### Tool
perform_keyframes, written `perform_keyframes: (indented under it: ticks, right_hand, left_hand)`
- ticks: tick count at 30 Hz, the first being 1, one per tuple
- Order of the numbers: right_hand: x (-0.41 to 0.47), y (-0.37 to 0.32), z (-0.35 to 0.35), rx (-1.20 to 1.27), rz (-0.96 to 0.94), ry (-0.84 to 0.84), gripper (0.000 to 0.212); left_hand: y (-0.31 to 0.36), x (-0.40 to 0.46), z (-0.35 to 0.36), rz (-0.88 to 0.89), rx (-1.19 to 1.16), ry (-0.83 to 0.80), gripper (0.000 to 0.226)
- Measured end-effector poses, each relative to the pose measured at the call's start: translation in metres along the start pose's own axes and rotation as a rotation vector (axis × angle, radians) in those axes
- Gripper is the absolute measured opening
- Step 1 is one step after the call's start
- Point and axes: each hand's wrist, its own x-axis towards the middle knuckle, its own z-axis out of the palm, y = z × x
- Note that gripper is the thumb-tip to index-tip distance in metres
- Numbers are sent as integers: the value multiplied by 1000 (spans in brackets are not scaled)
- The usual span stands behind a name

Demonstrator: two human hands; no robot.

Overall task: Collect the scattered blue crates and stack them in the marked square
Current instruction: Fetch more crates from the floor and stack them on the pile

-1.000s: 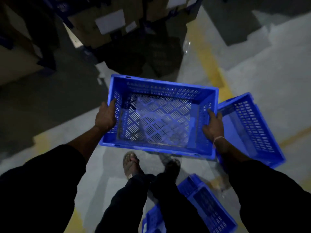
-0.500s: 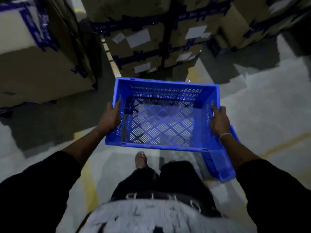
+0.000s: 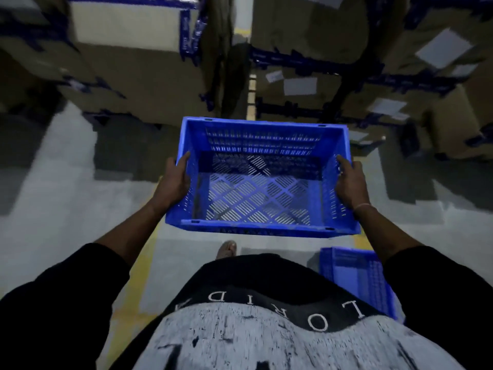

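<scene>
An empty blue crate [image 3: 262,228] with slotted walls and a lattice floor hangs level in front of my waist. My left hand [image 3: 174,184] grips its left wall, thumb over the rim. On the opposite wall my right hand [image 3: 348,182] holds on the same way. A second blue crate [image 3: 357,279] lies on the grey floor at the lower right, partly behind my right sleeve. A yellow floor line [image 3: 133,284] runs under my left arm toward the boxes.
Tall stacks of cardboard boxes [image 3: 138,65] with blue tape and white labels stand close ahead, left and right [image 3: 386,76]. A narrow gap [image 3: 241,62] separates the two stacks. One sandalled foot [image 3: 226,249] shows below the held crate.
The view has swung up and turned away from the crates on the floor; the box stacks are now nearer. Both hands keep hold of the crate, carried higher and level.
</scene>
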Motion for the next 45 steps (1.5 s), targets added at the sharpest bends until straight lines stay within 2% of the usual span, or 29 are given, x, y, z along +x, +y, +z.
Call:
perform_keyframes:
  ticks: [9,16,28,45]
  right_hand:
    - [46,-75,16,-15,-275,-71,58]
    - [58,-156,46,-2,-483,-211,64]
    - [20,-365,140,-23,-774,-335,69]
    - [-46,-660,307,-3,-971,-531,67]
  left_hand:
    - [-37,-91,-9,-228,-34,232,67]
    - [-71,-160,-21,-420,-73,405,65]
    - [-200,-266,-78,-648,-126,597,64]
    - [-389,-371,-183,-924,-128,732,62]
